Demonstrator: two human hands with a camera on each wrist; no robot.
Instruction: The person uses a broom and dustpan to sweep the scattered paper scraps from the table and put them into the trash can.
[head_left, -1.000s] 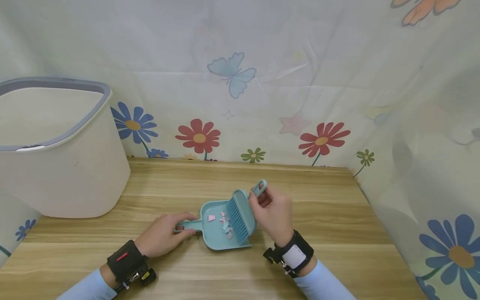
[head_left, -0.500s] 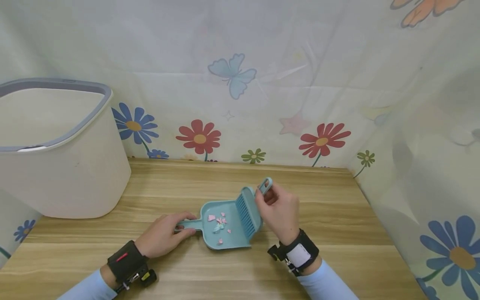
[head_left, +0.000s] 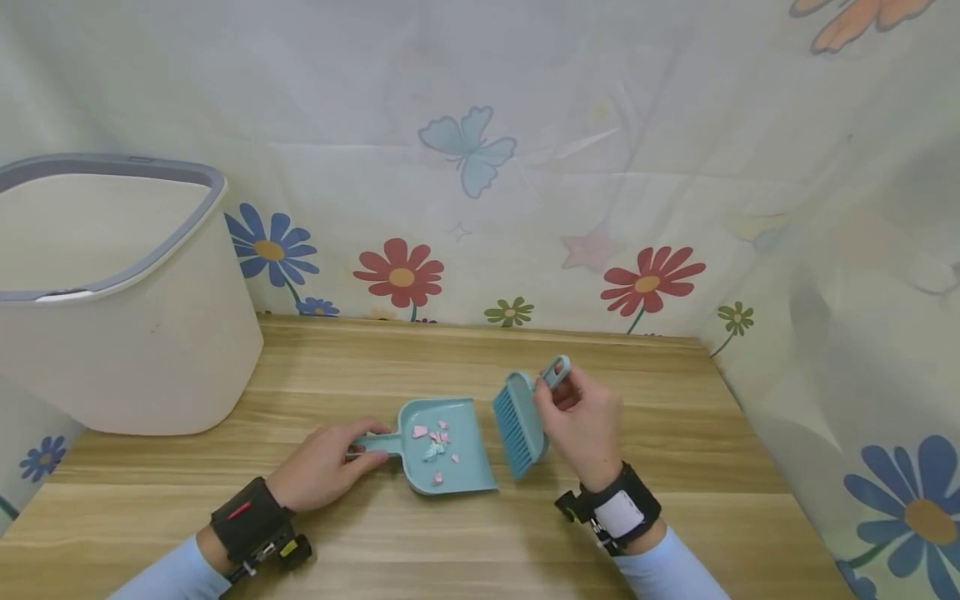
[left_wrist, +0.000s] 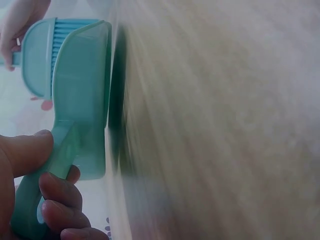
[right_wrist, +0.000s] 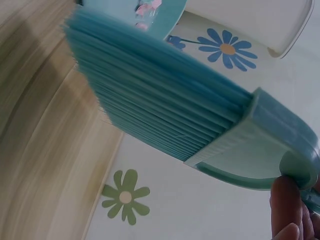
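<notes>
A teal dustpan [head_left: 467,442] lies on the wooden table, its wide lip facing right. Small pink scraps [head_left: 419,432] and a pale blue clump [head_left: 434,451] sit inside it. My left hand [head_left: 321,467] grips the dustpan's handle; in the left wrist view the thumb and fingers curl round that handle [left_wrist: 59,155]. Just right of the lip, my right hand [head_left: 583,423] holds a teal hand brush [head_left: 522,423] by its short handle. The brush is apart from the pan, and its bristles [right_wrist: 160,90] point down and left.
At the left stands a large white bin [head_left: 172,333] with a grey rim. A curtain printed with flowers and butterflies [head_left: 468,150] hangs behind the wooden table [head_left: 420,550] and along its right side.
The brush in my right hand has moved right, out of the dustpan and past its lip. The scraps inside have spread apart. My left hand stays on the handle.
</notes>
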